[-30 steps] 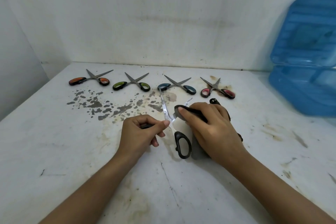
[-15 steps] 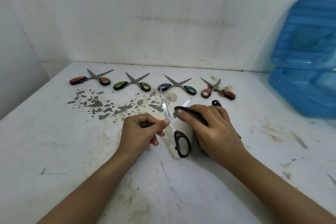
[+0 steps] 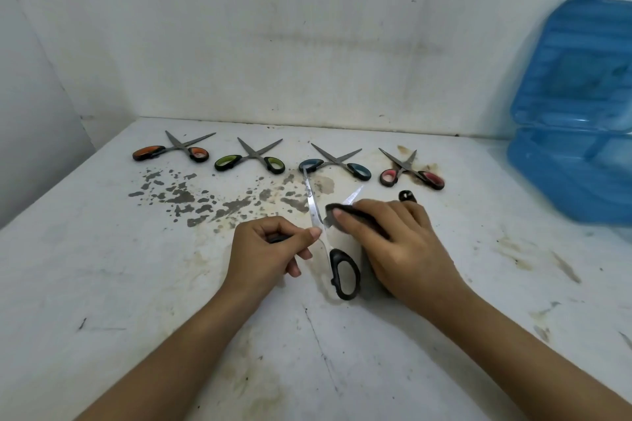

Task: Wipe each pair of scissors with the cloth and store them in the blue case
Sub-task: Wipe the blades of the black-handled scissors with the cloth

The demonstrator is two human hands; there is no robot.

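Black-handled scissors (image 3: 343, 278) gripped by curled left hand (image 3: 265, 255); right hand (image 3: 398, 243) apparently pinching dark cloth (image 3: 342, 214).

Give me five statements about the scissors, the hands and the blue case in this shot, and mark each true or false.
1. Four pairs of scissors lie in a row near the wall. True: orange scissors, green scissors, teal scissors, red scissors.
2. The blue case is closed. False: its lid stands open.
3. The right hand presses a dark cloth on a blade. True.
4. The black scissors are closed. False: the blades are spread.
5. The left hand lies flat on the table. False: it grips one handle.
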